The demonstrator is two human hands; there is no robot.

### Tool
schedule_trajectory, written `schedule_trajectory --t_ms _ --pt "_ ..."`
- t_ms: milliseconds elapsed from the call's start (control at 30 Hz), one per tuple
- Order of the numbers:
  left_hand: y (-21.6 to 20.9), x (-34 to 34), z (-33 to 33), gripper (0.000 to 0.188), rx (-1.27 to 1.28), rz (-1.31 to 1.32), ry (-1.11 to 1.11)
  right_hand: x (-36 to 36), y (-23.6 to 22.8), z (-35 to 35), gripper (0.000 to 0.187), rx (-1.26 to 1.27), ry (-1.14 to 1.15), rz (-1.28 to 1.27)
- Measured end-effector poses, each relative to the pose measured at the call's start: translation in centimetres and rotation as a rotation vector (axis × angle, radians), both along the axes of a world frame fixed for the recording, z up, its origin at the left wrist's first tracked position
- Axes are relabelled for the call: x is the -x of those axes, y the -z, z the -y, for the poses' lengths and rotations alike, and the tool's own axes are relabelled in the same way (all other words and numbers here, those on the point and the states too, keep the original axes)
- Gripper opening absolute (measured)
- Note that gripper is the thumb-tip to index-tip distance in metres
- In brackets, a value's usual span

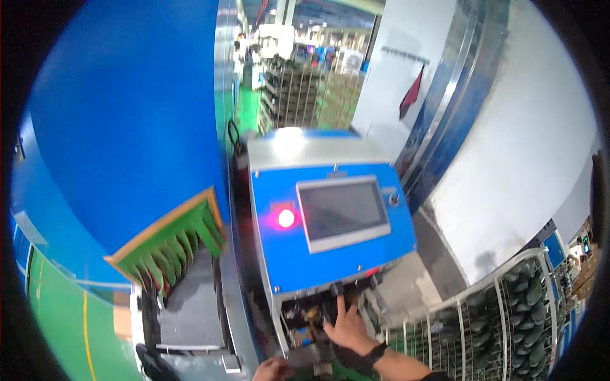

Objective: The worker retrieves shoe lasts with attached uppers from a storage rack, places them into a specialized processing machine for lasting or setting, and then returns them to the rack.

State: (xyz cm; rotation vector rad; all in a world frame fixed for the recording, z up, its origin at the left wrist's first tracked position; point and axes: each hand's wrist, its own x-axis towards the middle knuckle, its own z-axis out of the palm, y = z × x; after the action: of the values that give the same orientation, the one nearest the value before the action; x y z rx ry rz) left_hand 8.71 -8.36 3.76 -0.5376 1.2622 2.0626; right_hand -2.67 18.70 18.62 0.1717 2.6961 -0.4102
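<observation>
A control box with a blue sloped front [270, 254] stands before me. Its panel carries a dark touchscreen [343, 209] in a light frame, a glowing red lamp [286, 218] and a small rotary switch [394, 200]. My right hand [351, 330], with a black band at the wrist, is just below the box's lower edge. Its fingers are stretched out, and the index fingertip is at a black knob [337, 289], seemingly touching it. Only a small part of my left hand [272, 369] shows at the bottom edge, below the box; its finger positions are unclear.
On the left, green strip curtains [175, 254] hang over a conveyor belt [190, 311] leading into a big blue machine housing [133, 108]. A wire rack [464, 324] of dark shoe-like pieces stands at right. Loaded racks [295, 95] stand behind the box, and a white wall [515, 159] rises at right.
</observation>
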Motion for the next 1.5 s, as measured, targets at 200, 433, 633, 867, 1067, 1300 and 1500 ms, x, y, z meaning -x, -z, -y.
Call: schedule_trajectory --t_ms 200,433,633,867,1067,1300,1500 --pt "-9.6 2.0 -2.0 0.03 0.038 0.012 0.202 -2.4 0.7 -0.7 0.098 0.151 -0.011 -0.054" --pt "-8.3 2.1 -5.9 0.056 -0.155 -0.21 0.436 -9.5 -0.5 -0.7 0.071 0.136 0.056 -0.545" --pt "-12.3 2.5 -7.4 0.062 -0.559 0.123 0.6 -18.1 2.6 -2.6 0.088 0.065 -0.257 -0.78" --pt "-8.0 -2.5 -8.5 0.065 -0.464 0.372 0.65 -22.7 -5.6 -4.4 0.083 0.598 -0.055 0.041" --pt "-8.6 -3.2 -5.7 0.05 -0.216 0.206 0.581 -14.5 7.1 -4.8 0.101 1.081 0.337 -0.004" --pt "-8.1 -2.9 -0.4 0.049 0.208 -0.087 0.64 -16.1 6.7 -4.8 0.103 1.522 0.583 -0.134" --pt "-8.7 -4.1 -6.3 0.045 0.313 -0.061 0.496 -28.5 11.4 -17.6 0.097 0.708 0.786 -0.428"
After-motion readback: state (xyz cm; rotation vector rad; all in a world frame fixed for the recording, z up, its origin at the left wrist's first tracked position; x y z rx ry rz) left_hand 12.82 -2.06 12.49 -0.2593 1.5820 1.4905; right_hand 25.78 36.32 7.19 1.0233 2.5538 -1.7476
